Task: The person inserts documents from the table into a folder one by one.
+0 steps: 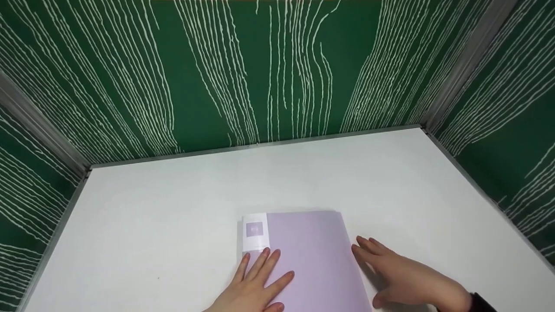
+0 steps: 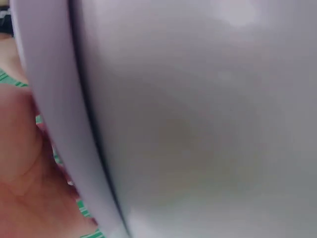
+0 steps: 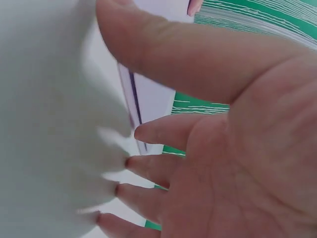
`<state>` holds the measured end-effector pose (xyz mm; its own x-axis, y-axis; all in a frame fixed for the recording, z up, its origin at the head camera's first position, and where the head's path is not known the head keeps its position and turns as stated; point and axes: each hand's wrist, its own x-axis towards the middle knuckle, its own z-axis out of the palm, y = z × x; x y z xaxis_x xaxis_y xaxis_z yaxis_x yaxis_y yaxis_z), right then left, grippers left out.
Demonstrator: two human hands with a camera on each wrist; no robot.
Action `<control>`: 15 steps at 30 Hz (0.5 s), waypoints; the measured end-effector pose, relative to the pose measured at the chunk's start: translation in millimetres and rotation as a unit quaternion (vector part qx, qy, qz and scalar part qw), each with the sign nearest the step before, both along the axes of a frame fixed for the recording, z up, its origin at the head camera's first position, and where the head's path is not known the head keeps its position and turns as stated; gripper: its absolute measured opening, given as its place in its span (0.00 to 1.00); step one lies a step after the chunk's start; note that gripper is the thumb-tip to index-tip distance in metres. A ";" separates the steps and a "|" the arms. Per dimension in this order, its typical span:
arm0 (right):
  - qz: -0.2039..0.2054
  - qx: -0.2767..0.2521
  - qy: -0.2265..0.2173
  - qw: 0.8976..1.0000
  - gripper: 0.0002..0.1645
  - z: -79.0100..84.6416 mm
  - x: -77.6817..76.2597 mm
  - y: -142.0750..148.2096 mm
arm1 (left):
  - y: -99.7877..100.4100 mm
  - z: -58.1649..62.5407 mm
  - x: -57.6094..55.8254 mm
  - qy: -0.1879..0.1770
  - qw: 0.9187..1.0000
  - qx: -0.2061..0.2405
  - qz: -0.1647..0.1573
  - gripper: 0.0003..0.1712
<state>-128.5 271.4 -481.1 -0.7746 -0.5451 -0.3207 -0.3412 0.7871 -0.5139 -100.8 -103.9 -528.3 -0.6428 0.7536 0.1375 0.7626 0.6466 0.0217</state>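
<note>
A light purple folder (image 1: 314,247) lies flat at the table's near side, its lower end cut off by the frame. A white label strip with a small purple square (image 1: 254,229) marks its upper left corner. Spread over the folder's left part, my left hand (image 1: 251,288) rests with straight fingers. My right hand (image 1: 401,275) is just beyond the right edge, fingers extended and thumb apart. In the right wrist view, its fingertips (image 3: 130,162) are at the tabletop, with the folder's edge (image 3: 131,94) behind them. The left wrist view has the folder's edge (image 2: 59,99) close up, beside the palm.
The white tabletop (image 1: 173,208) stretches around the folder and ends in a grey metal rim (image 1: 260,145). Green panels (image 1: 208,104) with wavy white lines rise at the back and both sides, joined by grey metal posts (image 1: 464,65). A dark sleeve (image 1: 480,303) covers the right wrist.
</note>
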 end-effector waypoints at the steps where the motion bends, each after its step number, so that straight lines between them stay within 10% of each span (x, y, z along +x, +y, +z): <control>1: 0.002 -0.001 -0.003 1.000 0.62 2.1 -1.0 0.4 | -0.3 4.0 -0.3 -0.012 1.000 0.001 -0.001 0.32; 15: -0.023 0.051 0.071 0.996 0.57 24.5 -12.5 1.1 | 6.5 41.5 -12.4 -0.089 0.995 0.051 -0.020 0.35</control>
<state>-141.0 272.5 -456.6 -0.8390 -0.4786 -0.2588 -0.3671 0.8490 -0.3800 -113.2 -97.4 -486.7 -0.6337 0.7669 0.1012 0.7658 0.6035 0.2221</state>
